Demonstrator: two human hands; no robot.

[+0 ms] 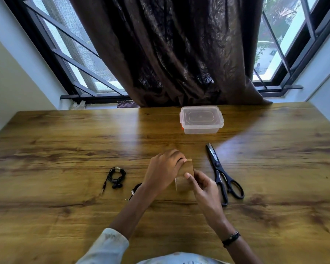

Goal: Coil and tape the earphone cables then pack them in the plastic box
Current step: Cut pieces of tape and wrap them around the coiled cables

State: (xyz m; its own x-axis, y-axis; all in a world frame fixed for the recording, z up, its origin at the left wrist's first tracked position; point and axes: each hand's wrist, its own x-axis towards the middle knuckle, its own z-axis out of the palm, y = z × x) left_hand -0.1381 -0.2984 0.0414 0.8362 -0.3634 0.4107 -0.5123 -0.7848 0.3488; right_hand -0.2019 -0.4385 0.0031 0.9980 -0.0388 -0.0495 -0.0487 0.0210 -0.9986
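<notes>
Two hands, left hand [163, 169] and right hand [204, 187], grip the tape roll [185, 178] at table centre, pinching its light, sticky free end; coiled earphones [115, 177] lie just left, limp.

Glossy wood-grain table [65, 141] (streaked with glare), translucent plastic box [201, 121], brown tape [187, 169].

coiled black earphones [115, 177] on table | tape roll [185, 178] held upright | box [201, 120] lidded
</notes>
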